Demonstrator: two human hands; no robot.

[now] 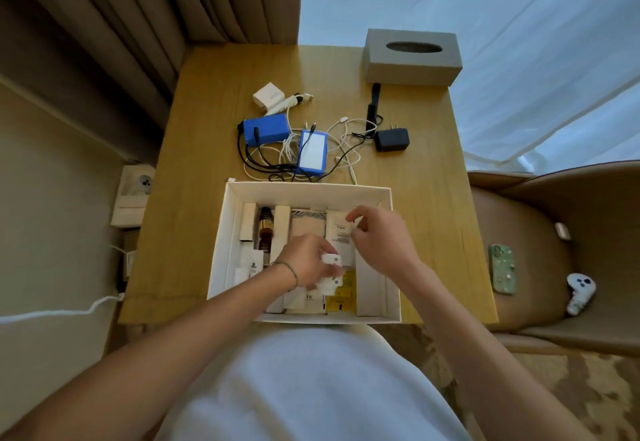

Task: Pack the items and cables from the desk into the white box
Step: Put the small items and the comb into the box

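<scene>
The open white box (393,267) sits at the near edge of the wooden desk (194,198), with several small cartons and a brown bottle (265,229) inside. Over the box, my left hand (304,264) grips a white plug adapter (330,274). My right hand (377,236) hovers beside it, fingers curled in a pinch; a small white piece may sit between them. Behind the box lie two blue battery packs (266,130) (312,156), tangled black and white cables (277,160), a black power adapter (391,139), a white charger cube (268,94) and a black stick-shaped device (374,104).
A grey tissue box (412,56) stands at the desk's far right corner. Curtains hang behind and to the left. To the right, a brown chair (554,232) holds a green phone (502,269) and a white controller (580,293). A white cord (69,312) runs along the floor at left.
</scene>
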